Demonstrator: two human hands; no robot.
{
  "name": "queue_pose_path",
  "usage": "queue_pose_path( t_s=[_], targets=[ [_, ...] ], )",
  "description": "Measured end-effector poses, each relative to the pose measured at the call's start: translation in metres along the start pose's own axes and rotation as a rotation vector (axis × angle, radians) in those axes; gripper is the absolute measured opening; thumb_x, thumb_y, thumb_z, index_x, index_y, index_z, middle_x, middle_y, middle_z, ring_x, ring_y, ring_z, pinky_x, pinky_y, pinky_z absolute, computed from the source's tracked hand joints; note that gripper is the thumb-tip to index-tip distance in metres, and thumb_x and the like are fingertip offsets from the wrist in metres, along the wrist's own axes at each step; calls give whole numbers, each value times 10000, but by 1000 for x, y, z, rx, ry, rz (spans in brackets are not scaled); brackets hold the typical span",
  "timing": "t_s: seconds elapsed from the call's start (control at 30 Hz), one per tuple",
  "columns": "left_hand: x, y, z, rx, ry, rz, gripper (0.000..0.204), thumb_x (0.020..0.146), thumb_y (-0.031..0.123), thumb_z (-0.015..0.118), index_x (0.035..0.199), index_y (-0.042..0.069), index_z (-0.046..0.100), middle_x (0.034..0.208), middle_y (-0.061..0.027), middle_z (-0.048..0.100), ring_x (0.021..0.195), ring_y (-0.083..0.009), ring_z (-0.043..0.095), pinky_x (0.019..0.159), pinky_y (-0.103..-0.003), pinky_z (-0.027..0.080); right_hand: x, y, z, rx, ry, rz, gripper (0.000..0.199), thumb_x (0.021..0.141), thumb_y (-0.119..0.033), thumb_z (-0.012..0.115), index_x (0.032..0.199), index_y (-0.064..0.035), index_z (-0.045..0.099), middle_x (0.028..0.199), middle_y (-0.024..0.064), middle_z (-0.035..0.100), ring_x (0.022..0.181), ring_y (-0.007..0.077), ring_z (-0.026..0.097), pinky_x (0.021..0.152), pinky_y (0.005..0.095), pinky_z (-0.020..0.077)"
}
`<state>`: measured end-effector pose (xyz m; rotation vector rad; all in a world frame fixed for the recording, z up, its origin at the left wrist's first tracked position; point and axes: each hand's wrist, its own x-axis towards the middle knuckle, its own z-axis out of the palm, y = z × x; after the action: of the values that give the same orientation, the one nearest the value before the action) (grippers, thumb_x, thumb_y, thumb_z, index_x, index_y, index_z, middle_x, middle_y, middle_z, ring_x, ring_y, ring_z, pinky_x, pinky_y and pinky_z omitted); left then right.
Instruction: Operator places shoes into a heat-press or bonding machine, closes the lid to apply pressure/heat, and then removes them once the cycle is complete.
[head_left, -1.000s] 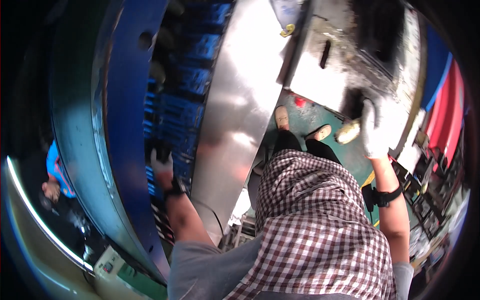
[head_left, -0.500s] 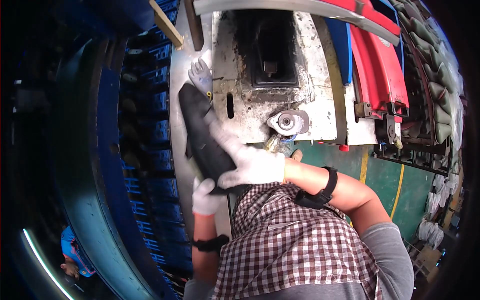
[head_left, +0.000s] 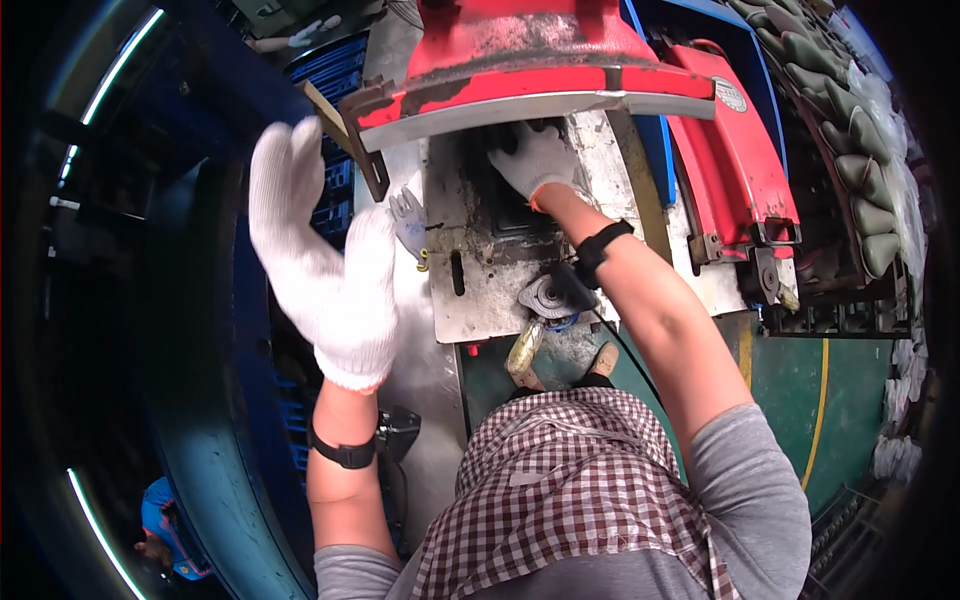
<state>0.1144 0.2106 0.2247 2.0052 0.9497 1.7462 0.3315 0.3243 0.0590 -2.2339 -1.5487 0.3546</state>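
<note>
My left hand (head_left: 325,260), in a white knit glove, is raised at the left with its fingers stretched upward and its thumb apart; it holds nothing. Under the front edge of the red machine head (head_left: 540,70), my right hand (head_left: 540,165), gloved likewise, reaches over the dark recessed plate (head_left: 515,215). Its fingers curve round something black there, which I cannot make out against the dark plate. The long black piece seen earlier does not show plainly. A grey glove (head_left: 408,222) lies on the metal table beside the plate.
A curved metal bar (head_left: 530,108) runs along the machine head's front edge. A round metal knob (head_left: 543,297) sits at the table's near edge. Another red machine (head_left: 725,150) stands at the right, beside a rack of grey-green boot-like shapes (head_left: 855,150). Blue racking (head_left: 335,190) is at the left.
My hands have parted from the long black piece. The left has risen empty to the left; the right has moved forward under the machine head. More of the machine head is in view.
</note>
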Motion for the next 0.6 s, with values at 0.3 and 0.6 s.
queue_pose_path(
  t_s=[0.3,0.6],
  targets=[
    [131,-3,66,388,-294,516,577,909,260,688,1393,-29,563,1364,-265,601,1286,-418,567,1110,-471,450,-6,5,17,-129,-74,-60,827,840,-601,719,1542,-259,448,1276,225,570,1190,401,632,938,496,565],
    [159,2,91,551,-790,301,370,979,452,554,1058,147,746,919,-174,743,900,-369,723,852,-448,560,-103,116,-32,537,118,-154,366,1013,-220,616,1277,31,648,1189,252,693,1120,384,685,953,419,537]
  ],
)
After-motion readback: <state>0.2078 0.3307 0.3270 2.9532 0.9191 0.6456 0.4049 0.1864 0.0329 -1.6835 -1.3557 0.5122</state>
